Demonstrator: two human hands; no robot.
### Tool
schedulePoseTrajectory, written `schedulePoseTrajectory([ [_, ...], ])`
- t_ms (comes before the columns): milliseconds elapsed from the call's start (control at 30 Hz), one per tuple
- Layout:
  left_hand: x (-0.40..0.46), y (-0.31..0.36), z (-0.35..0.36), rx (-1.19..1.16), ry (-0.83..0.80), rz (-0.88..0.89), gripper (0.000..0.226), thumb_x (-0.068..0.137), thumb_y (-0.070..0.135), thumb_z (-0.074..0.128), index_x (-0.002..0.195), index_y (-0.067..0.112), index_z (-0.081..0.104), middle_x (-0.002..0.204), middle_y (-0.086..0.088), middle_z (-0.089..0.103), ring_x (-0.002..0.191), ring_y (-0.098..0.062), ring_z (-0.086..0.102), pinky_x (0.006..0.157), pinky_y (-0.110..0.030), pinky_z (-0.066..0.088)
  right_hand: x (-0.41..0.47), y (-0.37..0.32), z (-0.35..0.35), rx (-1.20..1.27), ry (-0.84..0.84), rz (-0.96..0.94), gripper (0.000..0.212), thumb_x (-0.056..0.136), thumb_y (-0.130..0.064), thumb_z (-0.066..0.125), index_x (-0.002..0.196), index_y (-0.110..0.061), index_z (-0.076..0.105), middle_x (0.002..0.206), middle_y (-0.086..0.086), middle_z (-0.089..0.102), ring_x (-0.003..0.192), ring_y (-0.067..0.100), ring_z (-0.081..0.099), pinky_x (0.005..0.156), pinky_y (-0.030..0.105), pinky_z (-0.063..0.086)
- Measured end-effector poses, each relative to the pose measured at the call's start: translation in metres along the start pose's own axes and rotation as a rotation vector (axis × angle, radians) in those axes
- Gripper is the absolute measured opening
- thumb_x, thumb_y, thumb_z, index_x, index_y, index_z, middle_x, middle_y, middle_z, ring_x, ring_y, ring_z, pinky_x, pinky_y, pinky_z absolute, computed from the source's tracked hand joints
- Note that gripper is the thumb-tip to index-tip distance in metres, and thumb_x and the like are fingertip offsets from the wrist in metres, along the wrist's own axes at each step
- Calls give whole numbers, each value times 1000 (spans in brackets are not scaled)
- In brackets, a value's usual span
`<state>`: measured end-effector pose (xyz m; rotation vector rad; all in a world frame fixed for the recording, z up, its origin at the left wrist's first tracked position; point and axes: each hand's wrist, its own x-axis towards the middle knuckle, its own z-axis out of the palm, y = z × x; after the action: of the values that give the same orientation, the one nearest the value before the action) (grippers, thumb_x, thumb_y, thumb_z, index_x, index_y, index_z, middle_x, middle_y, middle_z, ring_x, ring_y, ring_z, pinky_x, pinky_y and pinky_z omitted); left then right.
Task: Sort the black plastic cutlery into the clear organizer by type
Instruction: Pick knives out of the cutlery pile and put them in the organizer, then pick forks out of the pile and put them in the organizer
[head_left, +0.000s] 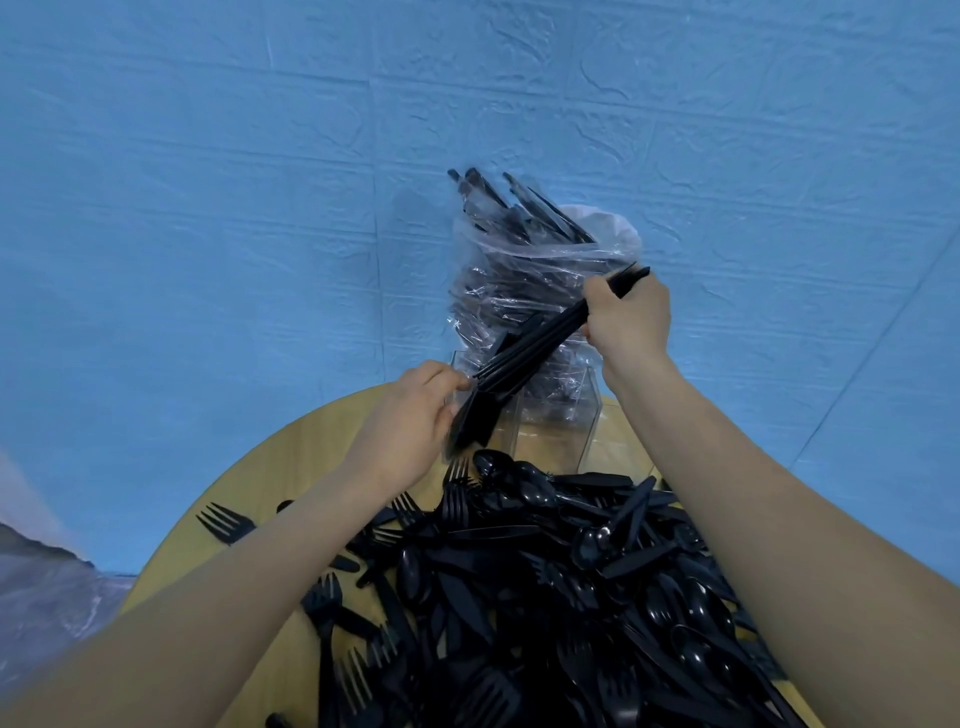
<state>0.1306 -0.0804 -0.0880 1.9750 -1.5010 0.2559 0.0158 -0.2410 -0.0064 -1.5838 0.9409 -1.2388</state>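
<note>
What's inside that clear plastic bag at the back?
The bag holds black cutlery, long handles sticking out the top. Crinkled plastic hides which types they are, and its bottom is covered by the bundle in the hands.

Even bright light; soft shadows; edges warped.

Bundle of black knives (524, 358) in both hands' grip, above clear organizer (589, 415).

We see a bundle of black knives (524, 358) held slanted above the clear organizer (550, 431), loose black cutlery (545, 597) heaped nearer.
</note>
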Motion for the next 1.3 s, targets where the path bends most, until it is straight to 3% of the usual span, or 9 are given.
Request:
schedulePoseTrajectory([
  [200,-1,0,-2,10,-16,21,25,94,6,51,116,10,60,118,-1,57,107,-17,51,80,-12,27,9,0,2,-10,25,-11,17,82,-13,55,68,-16,44,64,0,49,67,27,53,71,44,50],
  [333,-2,0,-1,7,-14,13,28,94,7,50,120,11,59,121,0,56,109,-16,50,83,-12,28,-7,1,5,-189,-26,-192,12,87,-14,54,78,-13,46,66,-5,47,63,12,49,56,15,40],
  [400,-3,0,-1,18,-22,12,30,94,7,50,123,11,58,123,0,55,111,-16,51,86,-14,30,-25,8,11,-222,-96,-294,8,88,-13,54,85,-11,48,69,-7,47,62,7,45,53,15,35],
  [533,-6,1,-2,41,-45,21,35,93,5,49,127,11,55,127,0,54,113,-18,50,87,-14,29,-46,20,19,-205,-54,-418,37,82,-6,60,116,-14,46,97,-9,51,72,7,44,61,22,30],
  [600,-6,2,-2,53,-53,22,37,92,4,49,129,10,54,128,-1,53,114,-19,50,87,-13,27,-49,22,22,-220,-51,-448,36,82,-7,61,114,-15,47,99,-10,52,69,5,42,60,21,30],
  [700,-6,4,-3,63,-65,12,39,92,5,49,131,10,52,129,-1,52,115,-19,49,87,-14,28,-49,29,27,-383,-120,-415,16,86,-25,65,97,-15,57,99,-4,52,91,12,45,70,23,25],
  [800,-5,8,-5,77,-101,-1,42,93,9,50,135,11,47,133,-1,48,117,-19,49,92,-19,34,-51,34,26,-669,-188,-391,35,97,-42,43,101,-12,62,116,3,46,106,23,37,78,26,22],
  [967,-11,13,-11,91,-171,-25,51,94,17,53,142,13,37,145,0,36,125,-21,43,102,-27,33,-64,23,12,-596,-234,-315,32,100,-37,36,117,-18,56,129,1,38,116,25,33,99,40,30],
  [1300,-100,31,-30,2,-172,-143,40,95,30,51,133,19,47,135,5,41,124,-16,40,100,-25,33,-147,25,-45,-574,-359,-170,19,95,-18,47,111,-17,58,110,-3,40,119,24,37,97,32,29],
])
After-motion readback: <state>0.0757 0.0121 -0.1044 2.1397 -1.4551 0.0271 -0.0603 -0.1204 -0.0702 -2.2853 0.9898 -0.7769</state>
